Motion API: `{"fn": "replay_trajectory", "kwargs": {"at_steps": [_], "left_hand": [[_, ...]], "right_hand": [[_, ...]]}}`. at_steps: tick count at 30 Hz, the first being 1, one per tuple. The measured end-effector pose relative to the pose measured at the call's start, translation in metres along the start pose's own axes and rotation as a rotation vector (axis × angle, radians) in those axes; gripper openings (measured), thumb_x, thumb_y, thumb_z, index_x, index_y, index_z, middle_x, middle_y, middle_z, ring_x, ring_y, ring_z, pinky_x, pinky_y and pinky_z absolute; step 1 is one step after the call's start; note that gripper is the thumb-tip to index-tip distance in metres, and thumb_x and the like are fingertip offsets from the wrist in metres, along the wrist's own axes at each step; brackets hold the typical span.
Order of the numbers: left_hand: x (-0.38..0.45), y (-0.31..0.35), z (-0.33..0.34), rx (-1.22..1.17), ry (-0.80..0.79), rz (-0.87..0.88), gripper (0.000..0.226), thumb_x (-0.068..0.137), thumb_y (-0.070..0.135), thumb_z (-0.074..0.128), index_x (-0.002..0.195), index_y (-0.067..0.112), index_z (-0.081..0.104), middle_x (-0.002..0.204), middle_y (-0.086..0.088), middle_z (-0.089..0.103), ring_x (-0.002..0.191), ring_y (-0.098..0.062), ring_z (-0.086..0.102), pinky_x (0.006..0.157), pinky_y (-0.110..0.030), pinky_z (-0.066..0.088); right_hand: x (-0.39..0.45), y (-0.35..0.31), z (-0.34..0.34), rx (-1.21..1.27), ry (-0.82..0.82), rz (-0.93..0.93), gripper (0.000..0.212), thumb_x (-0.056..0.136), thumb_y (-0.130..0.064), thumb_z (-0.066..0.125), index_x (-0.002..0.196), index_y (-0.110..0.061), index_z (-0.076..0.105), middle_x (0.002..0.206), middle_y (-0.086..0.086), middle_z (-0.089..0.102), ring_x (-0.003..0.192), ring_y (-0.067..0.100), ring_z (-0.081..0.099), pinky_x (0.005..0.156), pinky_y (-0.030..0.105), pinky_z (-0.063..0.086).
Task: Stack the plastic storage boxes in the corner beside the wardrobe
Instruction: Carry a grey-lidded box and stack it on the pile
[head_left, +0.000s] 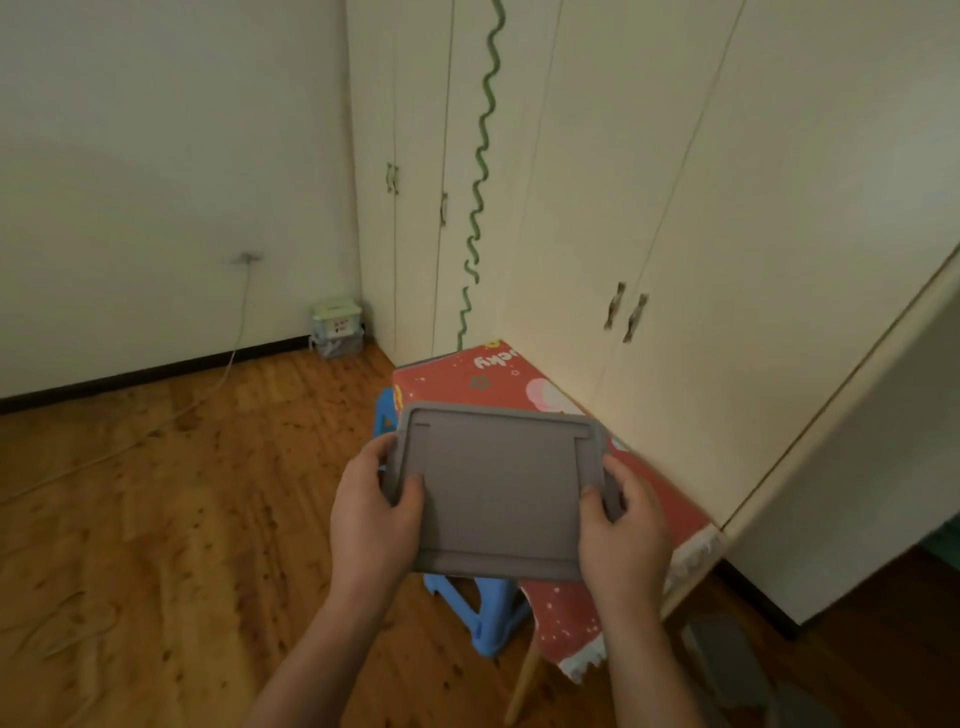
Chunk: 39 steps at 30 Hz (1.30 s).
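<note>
Grey plastic box lid (498, 493) lies flat, long axis left-right; I see left hand (374, 512) and right hand (623, 535) pinching its side edges.

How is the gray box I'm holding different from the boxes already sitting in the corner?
The gray box is held in the air by the left hand and right hand; the corner boxes rest on the floor. The gray box is opaque and plain; the corner boxes look pale, with a green lid on top. Both appear lidded plastic.
</note>
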<state>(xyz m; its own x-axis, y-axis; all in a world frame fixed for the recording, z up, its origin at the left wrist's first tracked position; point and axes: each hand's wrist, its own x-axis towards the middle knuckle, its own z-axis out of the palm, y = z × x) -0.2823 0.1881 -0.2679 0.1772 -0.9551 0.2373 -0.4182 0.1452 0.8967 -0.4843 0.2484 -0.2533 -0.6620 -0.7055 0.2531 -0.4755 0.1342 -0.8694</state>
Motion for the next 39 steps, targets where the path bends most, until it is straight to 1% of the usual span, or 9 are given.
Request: {"fn": "replay_trajectory", "kwargs": {"at_steps": [3, 8, 13, 16, 20, 27, 32, 36, 39], "left_hand": [[0.030, -0.019, -0.034, 0.025, 0.022, 0.011, 0.049, 0.090, 0.023, 0.064, 0.137, 0.027, 0.049, 0.125, 0.013, 0.055, 0.110, -0.005, 0.052, 0.093, -0.033, 0.051], [0.076, -0.061, -0.094, 0.079, 0.073, -0.015, 0.051, 0.091, 0.025, 0.063, 0.140, 0.027, 0.047, 0.127, 0.014, 0.053, 0.112, -0.003, 0.049, 0.093, -0.026, 0.046], [0.107, -0.090, -0.129, 0.110, 0.096, -0.078, 0.056, 0.091, 0.024, 0.064, 0.143, 0.027, 0.043, 0.134, 0.011, 0.051, 0.118, -0.008, 0.049, 0.100, -0.035, 0.048], [0.132, -0.108, -0.143, 0.130, 0.127, -0.107, 0.057, 0.091, 0.024, 0.064, 0.144, 0.026, 0.043, 0.136, 0.010, 0.052, 0.120, -0.009, 0.049, 0.100, -0.035, 0.048], [0.165, -0.126, -0.150, 0.150, 0.148, -0.138, 0.058, 0.092, 0.026, 0.063, 0.145, 0.026, 0.042, 0.136, 0.010, 0.051, 0.120, -0.010, 0.049, 0.101, -0.040, 0.049], [0.256, -0.158, -0.141, 0.178, 0.167, -0.177, 0.058, 0.092, 0.026, 0.063, 0.146, 0.027, 0.041, 0.137, 0.011, 0.050, 0.121, -0.010, 0.049, 0.100, -0.040, 0.050], [0.334, -0.168, -0.126, 0.204, 0.188, -0.191, 0.058, 0.093, 0.025, 0.062, 0.146, 0.026, 0.041, 0.138, 0.010, 0.049, 0.121, -0.008, 0.047, 0.100, -0.033, 0.046], [0.406, -0.169, -0.112, 0.200, 0.201, -0.189, 0.056, 0.094, 0.026, 0.060, 0.146, 0.027, 0.041, 0.135, 0.010, 0.051, 0.117, -0.006, 0.048, 0.098, -0.033, 0.049], [0.442, -0.179, -0.107, 0.220, 0.210, -0.213, 0.061, 0.093, 0.029, 0.062, 0.148, 0.030, 0.036, 0.138, 0.010, 0.049, 0.122, -0.009, 0.048, 0.100, -0.037, 0.049]], "right_hand": [[-0.007, -0.021, 0.045, 0.027, -0.011, 0.005, 0.037, 0.094, -0.020, 0.061, 0.130, -0.026, 0.060, 0.128, -0.009, 0.058, 0.114, 0.006, 0.051, 0.088, 0.025, 0.042], [-0.023, -0.055, 0.132, 0.025, -0.047, 0.006, 0.035, 0.092, -0.017, 0.062, 0.127, -0.021, 0.063, 0.127, -0.003, 0.060, 0.115, 0.017, 0.056, 0.090, 0.028, 0.043], [-0.031, -0.076, 0.190, 0.018, -0.096, -0.036, 0.033, 0.093, -0.020, 0.062, 0.126, -0.023, 0.063, 0.126, -0.004, 0.060, 0.113, 0.017, 0.056, 0.091, 0.033, 0.048], [-0.026, -0.089, 0.225, 0.046, -0.140, -0.062, 0.034, 0.094, -0.019, 0.060, 0.128, -0.023, 0.062, 0.126, -0.006, 0.059, 0.114, 0.015, 0.055, 0.091, 0.030, 0.047], [-0.010, -0.097, 0.268, 0.054, -0.181, -0.063, 0.035, 0.094, -0.018, 0.061, 0.128, -0.022, 0.061, 0.128, -0.004, 0.058, 0.116, 0.016, 0.055, 0.090, 0.028, 0.045], [0.051, -0.113, 0.361, 0.050, -0.230, -0.088, 0.033, 0.094, -0.019, 0.061, 0.127, -0.023, 0.062, 0.129, -0.004, 0.059, 0.118, 0.018, 0.055, 0.092, 0.031, 0.045], [0.110, -0.127, 0.423, 0.038, -0.274, -0.099, 0.033, 0.094, -0.019, 0.061, 0.128, -0.021, 0.062, 0.129, -0.003, 0.059, 0.119, 0.018, 0.054, 0.092, 0.028, 0.043], [0.167, -0.147, 0.476, 0.049, -0.292, -0.102, 0.035, 0.095, -0.020, 0.060, 0.130, -0.021, 0.062, 0.131, -0.002, 0.058, 0.121, 0.019, 0.053, 0.096, 0.035, 0.046], [0.196, -0.160, 0.509, 0.049, -0.319, -0.132, 0.035, 0.095, -0.021, 0.059, 0.130, -0.022, 0.062, 0.131, -0.003, 0.059, 0.119, 0.019, 0.055, 0.096, 0.037, 0.049]]}}
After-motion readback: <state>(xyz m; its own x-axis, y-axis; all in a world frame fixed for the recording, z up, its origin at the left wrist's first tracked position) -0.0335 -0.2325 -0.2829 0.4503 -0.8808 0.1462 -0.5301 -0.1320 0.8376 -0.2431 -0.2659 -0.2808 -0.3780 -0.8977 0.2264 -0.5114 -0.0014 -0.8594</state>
